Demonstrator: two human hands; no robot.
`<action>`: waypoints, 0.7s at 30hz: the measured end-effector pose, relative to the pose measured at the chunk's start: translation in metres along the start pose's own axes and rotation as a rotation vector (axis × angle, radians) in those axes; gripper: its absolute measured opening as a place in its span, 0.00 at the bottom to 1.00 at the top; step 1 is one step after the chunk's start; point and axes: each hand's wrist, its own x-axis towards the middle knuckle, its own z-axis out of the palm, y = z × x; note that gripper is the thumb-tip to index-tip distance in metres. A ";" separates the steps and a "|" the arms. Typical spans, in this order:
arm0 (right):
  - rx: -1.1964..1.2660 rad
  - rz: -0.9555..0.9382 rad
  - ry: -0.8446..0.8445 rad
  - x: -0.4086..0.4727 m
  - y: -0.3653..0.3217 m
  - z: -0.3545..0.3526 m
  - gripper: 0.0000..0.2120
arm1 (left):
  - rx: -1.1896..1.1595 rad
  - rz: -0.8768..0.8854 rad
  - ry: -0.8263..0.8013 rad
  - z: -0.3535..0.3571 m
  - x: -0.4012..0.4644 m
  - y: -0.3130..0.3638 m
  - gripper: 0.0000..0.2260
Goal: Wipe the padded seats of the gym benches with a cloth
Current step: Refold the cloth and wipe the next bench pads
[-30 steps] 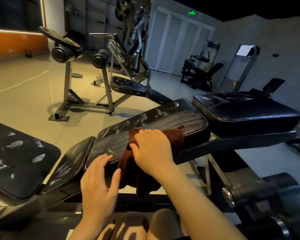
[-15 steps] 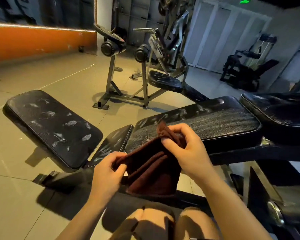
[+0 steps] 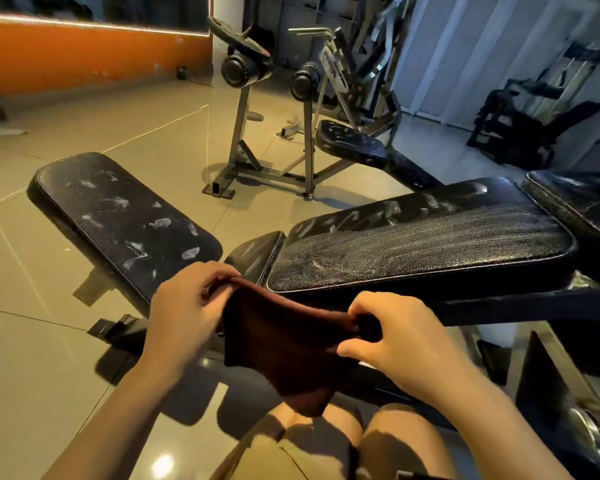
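Note:
A dark brown cloth (image 3: 284,344) hangs stretched between my two hands, in front of the benches and off any pad. My left hand (image 3: 187,310) grips its left upper corner. My right hand (image 3: 392,337) pinches its right upper edge. Just behind the cloth lies a long black padded seat (image 3: 423,244) with fine streaks on its near half and white smears along its far edge. A small black pad (image 3: 257,254) joins it on the left. Further left, a tilted black pad (image 3: 118,216) carries several white smudges.
Another black pad (image 3: 582,199) sits at the right edge. A metal rack with a smudged black seat (image 3: 350,143) stands behind on the tiled floor (image 3: 42,341). More dark gym machines (image 3: 530,109) stand at the back right. An orange wall (image 3: 84,53) runs along the left.
The cloth left the long seat, where my right hand pressed it. Both hands took hold of it and spread it out in the air. The view swung left.

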 end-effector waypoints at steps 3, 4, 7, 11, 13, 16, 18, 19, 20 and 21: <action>0.067 0.040 -0.037 -0.002 0.002 -0.006 0.09 | 0.003 0.012 0.070 0.009 0.028 0.008 0.06; 0.074 0.055 -0.027 -0.001 0.001 -0.007 0.09 | 0.016 0.022 0.080 0.019 0.042 0.012 0.06; 0.048 0.123 0.053 0.004 0.002 -0.009 0.11 | 0.179 0.024 0.044 0.064 0.072 0.025 0.07; 0.024 0.221 0.038 0.002 0.018 -0.010 0.12 | 0.055 -0.225 0.058 0.106 0.051 0.034 0.10; 0.047 0.257 0.013 -0.001 0.026 -0.011 0.13 | 0.051 -0.237 -0.015 0.114 0.037 0.032 0.14; 0.111 0.272 0.011 -0.001 0.039 -0.013 0.12 | 0.141 -0.184 -0.290 0.119 0.038 0.025 0.24; 0.161 0.259 0.042 0.000 0.045 -0.015 0.11 | 0.176 -0.174 -0.419 0.121 0.048 0.025 0.24; 0.183 0.254 0.062 0.001 0.048 -0.017 0.10 | 0.202 -0.156 -0.462 0.122 0.056 0.030 0.25; 0.204 0.255 0.083 0.001 0.051 -0.019 0.10 | 0.219 -0.123 -0.500 0.125 0.066 0.036 0.25; 0.222 0.259 0.103 0.001 0.053 -0.022 0.10 | 0.217 -0.089 -0.547 0.129 0.076 0.043 0.25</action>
